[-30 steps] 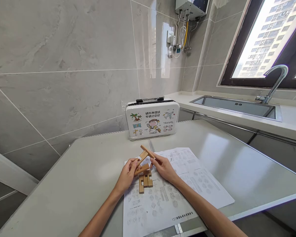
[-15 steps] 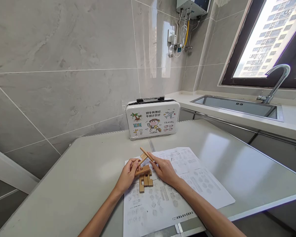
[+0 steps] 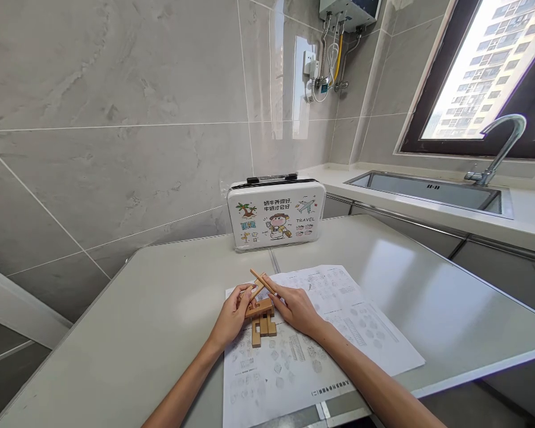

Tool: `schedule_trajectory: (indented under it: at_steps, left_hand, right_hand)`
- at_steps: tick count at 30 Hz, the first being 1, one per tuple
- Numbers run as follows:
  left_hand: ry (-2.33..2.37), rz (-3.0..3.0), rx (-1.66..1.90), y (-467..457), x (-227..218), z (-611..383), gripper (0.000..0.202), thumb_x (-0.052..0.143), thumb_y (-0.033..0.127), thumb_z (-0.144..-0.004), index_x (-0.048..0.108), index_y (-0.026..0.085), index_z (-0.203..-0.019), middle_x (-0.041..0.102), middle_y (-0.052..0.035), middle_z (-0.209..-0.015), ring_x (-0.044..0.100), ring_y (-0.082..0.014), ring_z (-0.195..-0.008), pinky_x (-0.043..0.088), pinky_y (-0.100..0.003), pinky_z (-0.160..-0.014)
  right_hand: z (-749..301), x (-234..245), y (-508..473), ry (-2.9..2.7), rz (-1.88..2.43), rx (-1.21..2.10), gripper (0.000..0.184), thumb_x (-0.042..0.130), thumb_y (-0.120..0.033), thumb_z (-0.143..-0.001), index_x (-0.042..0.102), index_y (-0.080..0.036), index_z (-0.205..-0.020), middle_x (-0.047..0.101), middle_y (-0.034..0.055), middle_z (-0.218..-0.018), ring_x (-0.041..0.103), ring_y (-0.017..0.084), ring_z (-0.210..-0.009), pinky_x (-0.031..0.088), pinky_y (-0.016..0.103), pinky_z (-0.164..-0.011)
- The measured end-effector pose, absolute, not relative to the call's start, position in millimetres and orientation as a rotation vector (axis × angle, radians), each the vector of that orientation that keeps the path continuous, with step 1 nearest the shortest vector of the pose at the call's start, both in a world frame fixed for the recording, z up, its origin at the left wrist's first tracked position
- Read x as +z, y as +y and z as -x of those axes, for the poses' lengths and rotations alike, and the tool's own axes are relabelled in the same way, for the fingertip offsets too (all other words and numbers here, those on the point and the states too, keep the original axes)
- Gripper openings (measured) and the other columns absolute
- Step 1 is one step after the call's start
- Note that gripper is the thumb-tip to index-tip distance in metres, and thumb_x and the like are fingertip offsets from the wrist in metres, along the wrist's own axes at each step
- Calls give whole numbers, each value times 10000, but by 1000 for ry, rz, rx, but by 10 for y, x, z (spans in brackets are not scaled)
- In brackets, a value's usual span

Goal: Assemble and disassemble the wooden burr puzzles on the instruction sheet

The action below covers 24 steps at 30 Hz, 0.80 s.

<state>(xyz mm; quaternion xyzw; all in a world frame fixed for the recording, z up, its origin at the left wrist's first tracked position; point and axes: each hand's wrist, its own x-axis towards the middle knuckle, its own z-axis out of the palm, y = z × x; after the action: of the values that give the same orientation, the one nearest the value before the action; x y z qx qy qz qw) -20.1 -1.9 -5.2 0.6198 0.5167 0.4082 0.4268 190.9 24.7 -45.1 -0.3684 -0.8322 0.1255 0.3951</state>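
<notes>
Thumb and fingers of my left hand (image 3: 232, 314) are closed on a light wooden puzzle piece (image 3: 259, 290) that points up and to the right. My right hand (image 3: 298, 307) pinches a thin wooden stick (image 3: 262, 280), which lies slantwise across the end of that piece. Just below the fingers, a thicker wooden block (image 3: 259, 308) sits by my left fingertips; whether they touch it I cannot tell. Under it, several notched wooden pieces (image 3: 264, 328) lie side by side on a printed sheet (image 3: 294, 380).
A white cartoon carrying case (image 3: 276, 217) stands at the back of the pale folding table (image 3: 160, 297). To the right is a counter with a sink (image 3: 423, 190) and a curved faucet (image 3: 502, 148). A grey tiled wall (image 3: 116, 178) rises behind.
The thin stick in my right hand has shifted slightly left and down against the piece in my left hand. Both hands stay in nearly the same place.
</notes>
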Motion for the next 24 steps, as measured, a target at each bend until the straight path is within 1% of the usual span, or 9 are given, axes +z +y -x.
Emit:
schedule_trajectory:
  at_steps: [3, 7, 11, 14, 17, 19, 21, 24]
  left_hand:
    - [1296, -1553, 1022, -20, -51, 199, 510, 480, 625, -971, 610, 206, -1232, 632, -10, -809, 618, -212, -817, 509, -327, -813]
    - [1292, -1558, 1032, -15, -44, 198, 508, 480, 626, -974, 617, 208, -1227, 628, -15, -818, 622, -216, -827, 517, -338, -828]
    - [1293, -1564, 1026, -14, -38, 196, 507, 475, 623, -976, 618, 205, -1225, 616, -14, -804, 611, -217, -816, 520, -337, -813]
    - [1296, -1562, 1022, -20, -48, 197, 498, 469, 612, -982, 615, 206, -1232, 622, -17, -822, 609, -216, -827, 516, -332, -816]
    - [1313, -1566, 1015, -26, -64, 198, 496, 466, 606, -986, 608, 211, -1251, 622, -10, -802, 608, -214, -809, 506, -327, -805]
    - [1324, -1570, 1012, -27, -66, 193, 496, 468, 605, -985, 602, 215, -1260, 622, -3, -780, 609, -213, -799, 501, -323, -796]
    - [1330, -1574, 1017, -27, -61, 183, 491, 473, 603, -985, 598, 215, -1259, 628, -1, -777, 613, -209, -804, 498, -318, -800]
    - [1325, -1567, 1022, -33, -51, 166, 485, 477, 595, -986, 592, 214, -1264, 632, 0, -787, 614, -202, -807, 501, -308, -797]
  right_hand:
    - [-1912, -461, 252, -2110, 930, 329, 546, 404, -295, -1087, 321, -291, -1626, 781, 38, -1022, 681, 166, -696, 473, 251, -654]
    - [-1919, -460, 255, -2106, 924, 366, 546, 404, -300, -1084, 329, -285, -1624, 779, 42, -997, 678, 172, -703, 471, 252, -663]
    - [-1924, -454, 255, -2111, 920, 391, 545, 402, -299, -1086, 323, -294, -1626, 777, 44, -1037, 675, 172, -715, 461, 257, -675]
    - [-1920, -454, 252, -2120, 947, 378, 546, 408, -298, -1085, 327, -284, -1625, 776, 40, -986, 670, 170, -709, 447, 253, -663]
    - [-1910, -449, 243, -2161, 972, 351, 561, 426, -246, -1063, 348, -282, -1617, 761, 29, -889, 661, 170, -707, 430, 244, -649]
    - [-1904, -447, 238, -2191, 971, 345, 587, 432, -191, -1037, 360, -292, -1611, 752, 22, -864, 660, 172, -718, 425, 241, -650]
    - [-1898, -450, 238, -2192, 971, 345, 606, 432, -162, -1022, 364, -299, -1608, 757, 21, -885, 666, 172, -732, 426, 241, -656]
    - [-1891, -471, 245, -2163, 984, 343, 592, 436, -171, -1026, 376, -292, -1602, 771, 27, -939, 682, 172, -747, 433, 242, -664]
